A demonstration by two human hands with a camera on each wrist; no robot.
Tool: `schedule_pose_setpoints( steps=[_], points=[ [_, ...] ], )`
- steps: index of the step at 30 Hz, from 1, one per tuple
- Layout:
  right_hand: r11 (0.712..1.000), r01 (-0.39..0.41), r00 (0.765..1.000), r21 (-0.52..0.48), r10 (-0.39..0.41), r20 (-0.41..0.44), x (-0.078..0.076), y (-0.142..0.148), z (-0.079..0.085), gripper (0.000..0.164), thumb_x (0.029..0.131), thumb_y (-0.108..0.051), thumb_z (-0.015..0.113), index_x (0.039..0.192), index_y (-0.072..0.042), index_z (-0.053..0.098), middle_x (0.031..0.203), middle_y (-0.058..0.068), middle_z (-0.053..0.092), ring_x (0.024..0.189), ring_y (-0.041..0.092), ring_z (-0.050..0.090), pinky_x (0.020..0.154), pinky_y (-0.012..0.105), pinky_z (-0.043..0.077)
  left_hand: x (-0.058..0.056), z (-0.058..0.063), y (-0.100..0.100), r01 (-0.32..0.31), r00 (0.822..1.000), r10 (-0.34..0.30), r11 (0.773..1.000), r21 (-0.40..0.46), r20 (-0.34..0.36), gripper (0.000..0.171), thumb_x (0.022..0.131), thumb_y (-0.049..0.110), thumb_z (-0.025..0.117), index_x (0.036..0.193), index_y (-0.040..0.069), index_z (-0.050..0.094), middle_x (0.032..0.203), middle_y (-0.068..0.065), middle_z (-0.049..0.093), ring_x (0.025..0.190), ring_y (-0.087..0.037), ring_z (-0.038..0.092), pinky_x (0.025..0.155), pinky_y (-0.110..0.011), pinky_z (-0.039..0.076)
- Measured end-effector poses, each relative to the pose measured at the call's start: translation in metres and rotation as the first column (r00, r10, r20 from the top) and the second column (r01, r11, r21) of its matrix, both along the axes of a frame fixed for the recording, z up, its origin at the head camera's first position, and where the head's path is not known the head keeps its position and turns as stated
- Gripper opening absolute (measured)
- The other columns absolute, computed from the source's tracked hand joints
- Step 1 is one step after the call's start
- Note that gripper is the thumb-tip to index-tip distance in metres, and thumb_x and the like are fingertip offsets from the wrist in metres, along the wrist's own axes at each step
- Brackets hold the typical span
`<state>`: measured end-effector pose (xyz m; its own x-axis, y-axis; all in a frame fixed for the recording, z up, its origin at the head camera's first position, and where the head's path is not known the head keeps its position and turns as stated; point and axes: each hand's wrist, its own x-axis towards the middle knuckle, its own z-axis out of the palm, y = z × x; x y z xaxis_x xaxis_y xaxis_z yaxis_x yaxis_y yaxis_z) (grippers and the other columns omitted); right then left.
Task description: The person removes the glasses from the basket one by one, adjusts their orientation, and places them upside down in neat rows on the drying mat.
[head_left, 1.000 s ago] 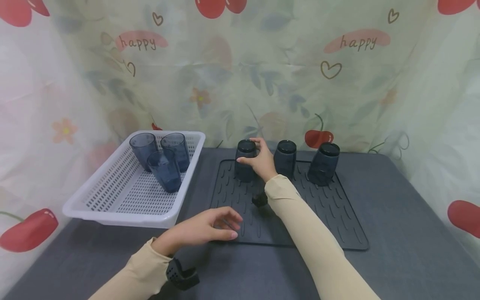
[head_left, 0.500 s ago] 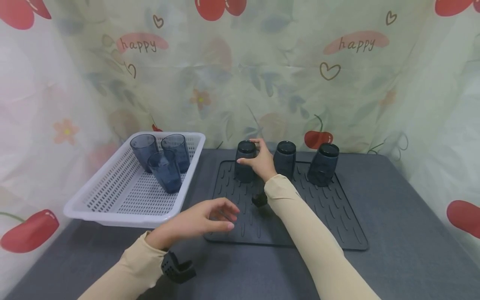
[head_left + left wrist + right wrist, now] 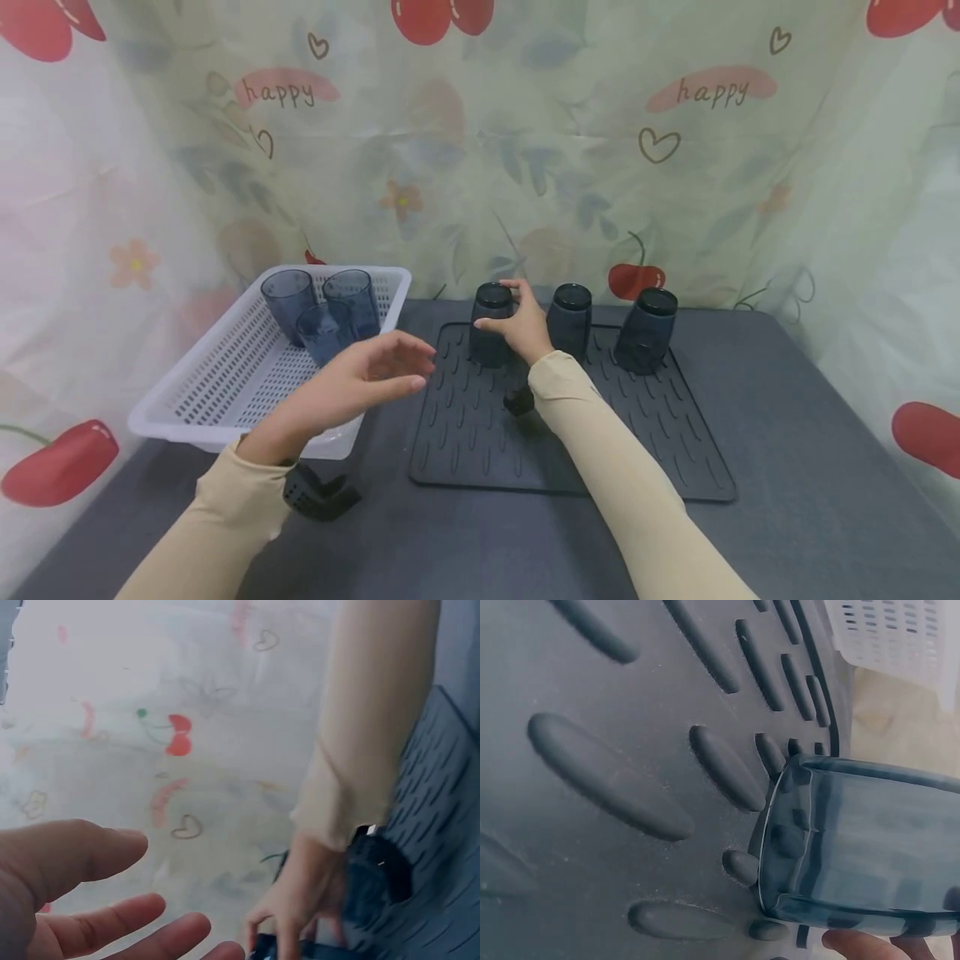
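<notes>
My right hand (image 3: pixel 525 323) holds a dark blue glass (image 3: pixel 489 337) between thumb and fingers. That glass stands upside down at the back left of the black drying mat (image 3: pixel 465 433); in the right wrist view the glass (image 3: pixel 877 840) has its rim on the mat's ridges. My left hand (image 3: pixel 356 379), fingers relaxed and apart with nothing in them, hovers over the near right side of the white basket (image 3: pixel 172 421). Inside the basket several upright blue glasses lean together, the nearest glass (image 3: pixel 321 329) partly hidden behind this hand. The left wrist view shows the thumb (image 3: pixel 97 855) and fingers spread.
Two more upturned glasses stand along the mat's back edge: a middle glass (image 3: pixel 570 323) close to my right hand and a right glass (image 3: pixel 647 333). A grey cloth (image 3: pixel 480 550) covers the table. Behind hangs a printed curtain (image 3: pixel 480 167).
My left hand has moved left and up, from the mat's front left corner to over the basket's side. The right hand stays on its glass.
</notes>
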<state>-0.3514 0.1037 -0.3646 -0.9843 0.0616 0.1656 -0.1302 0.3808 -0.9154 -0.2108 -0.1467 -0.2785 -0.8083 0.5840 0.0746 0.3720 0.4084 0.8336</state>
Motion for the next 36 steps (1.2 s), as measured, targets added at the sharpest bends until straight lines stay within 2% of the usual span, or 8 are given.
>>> schedule_pose_setpoints(
  steps=[6, 12, 17, 20, 24, 28, 32, 36],
  points=[
    [1.0, -0.001, 1.0, 0.002, 0.001, 0.007, -0.002, 0.002, -0.001, 0.077, 0.076, -0.02, 0.084, 0.14, -0.023, 0.041, 0.142, 0.01, 0.046, 0.124, 0.029, 0.051, 0.098, 0.048, 0.047, -0.012, 0.016, -0.021, -0.118, 0.992, 0.122, 0.989, 0.087, -0.039, 0.041, 0.095, 0.029, 0.063, 0.131, 0.013, 0.052, 0.125, -0.012, 0.06, 0.114, -0.023, 0.061, 0.097, -0.038, 0.05],
    [1.0, -0.002, 1.0, 0.005, 0.002, 0.003, -0.003, 0.002, -0.002, 0.077, 0.076, -0.02, 0.084, 0.14, -0.025, 0.041, 0.143, 0.011, 0.045, 0.125, 0.03, 0.05, 0.098, 0.048, 0.047, -0.038, 0.02, -0.046, -0.217, 0.972, 0.231, 0.954, 0.208, -0.044, 0.041, 0.096, 0.029, 0.061, 0.131, 0.01, 0.052, 0.122, -0.011, 0.06, 0.109, -0.012, 0.063, 0.09, -0.024, 0.052],
    [1.0, 0.0, 1.0, 0.005, 0.0, 0.009, -0.003, 0.001, -0.003, 0.077, 0.076, -0.021, 0.084, 0.14, -0.026, 0.041, 0.144, 0.01, 0.045, 0.125, 0.03, 0.05, 0.098, 0.048, 0.047, -0.06, 0.015, -0.063, -0.296, 0.946, 0.324, 0.892, 0.342, -0.027, 0.035, 0.097, 0.026, 0.059, 0.129, 0.014, 0.051, 0.114, 0.005, 0.061, 0.105, -0.008, 0.063, 0.087, -0.018, 0.052],
    [1.0, -0.002, 1.0, 0.0, 0.002, 0.008, -0.003, 0.001, -0.003, 0.077, 0.076, -0.021, 0.084, 0.14, -0.026, 0.041, 0.144, 0.01, 0.045, 0.125, 0.03, 0.051, 0.098, 0.048, 0.047, -0.072, 0.007, -0.068, -0.34, 0.926, 0.378, 0.827, 0.447, 0.007, 0.031, 0.096, 0.021, 0.06, 0.125, 0.015, 0.052, 0.111, 0.005, 0.06, 0.102, -0.008, 0.062, 0.086, -0.017, 0.052],
    [1.0, -0.013, 1.0, -0.011, 0.013, 0.013, -0.003, 0.001, -0.002, 0.077, 0.076, -0.02, 0.084, 0.14, -0.025, 0.041, 0.144, 0.01, 0.044, 0.127, 0.029, 0.05, 0.098, 0.048, 0.047, -0.084, -0.005, -0.073, -0.4, 0.89, 0.454, 0.739, 0.543, 0.038, 0.025, 0.096, 0.013, 0.06, 0.119, 0.017, 0.054, 0.109, 0.003, 0.059, 0.1, -0.006, 0.06, 0.083, -0.015, 0.052],
    [1.0, -0.011, 1.0, -0.01, 0.011, 0.019, -0.003, 0.002, -0.002, 0.078, 0.076, -0.021, 0.083, 0.141, -0.026, 0.04, 0.145, 0.01, 0.044, 0.128, 0.029, 0.049, 0.099, 0.048, 0.047, -0.091, -0.01, -0.074, -0.499, 0.821, 0.569, 0.671, 0.548, 0.052, 0.025, 0.095, 0.013, 0.061, 0.119, 0.017, 0.055, 0.111, 0.007, 0.058, 0.105, -0.008, 0.056, 0.088, -0.016, 0.05],
    [1.0, -0.008, 1.0, -0.011, 0.008, 0.018, -0.003, 0.003, -0.002, 0.078, 0.076, -0.021, 0.083, 0.141, -0.027, 0.04, 0.145, 0.009, 0.044, 0.128, 0.029, 0.049, 0.099, 0.048, 0.046, -0.095, -0.01, -0.074, -0.594, 0.75, 0.661, 0.66, 0.46, 0.019, 0.037, 0.095, 0.023, 0.062, 0.129, 0.015, 0.053, 0.119, 0.008, 0.055, 0.121, -0.015, 0.051, 0.103, -0.031, 0.043],
    [1.0, -0.015, 1.0, -0.014, 0.016, 0.021, -0.002, 0.002, -0.003, 0.078, 0.077, -0.02, 0.083, 0.141, -0.026, 0.04, 0.145, 0.01, 0.044, 0.127, 0.03, 0.05, 0.098, 0.049, 0.047, -0.099, -0.013, -0.077, -0.633, 0.728, 0.686, 0.666, 0.395, 0.011, 0.048, 0.094, 0.025, 0.063, 0.137, 0.011, 0.048, 0.131, -0.001, 0.05, 0.133, -0.025, 0.044, 0.108, -0.04, 0.039]
  ],
)
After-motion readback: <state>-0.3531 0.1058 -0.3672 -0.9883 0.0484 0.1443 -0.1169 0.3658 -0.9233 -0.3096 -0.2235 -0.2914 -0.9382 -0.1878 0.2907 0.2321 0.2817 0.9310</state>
